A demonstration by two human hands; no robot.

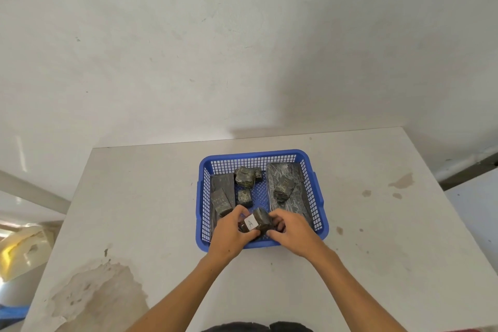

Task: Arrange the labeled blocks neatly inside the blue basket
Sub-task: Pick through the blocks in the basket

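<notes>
A blue mesh basket [256,155] sits in the middle of a pale table [377,224]. Several dark wrapped blocks lie inside it: a long flat one [296,197] along the right wall with a smaller block [283,189] on top, a lumpy one [244,176] at the back, a small cube [244,197] in the middle, and a flat slab [222,201] at the left. Over the basket's near part, my left hand [230,234] and my right hand [292,232] both grip a dark block with a white label marked A [257,221].
The table's near left part carries a large worn patch [97,294], and brown stains [401,182] mark its right side. A white wall rises just behind the table. A yellowish object [21,250] lies off the table's left edge.
</notes>
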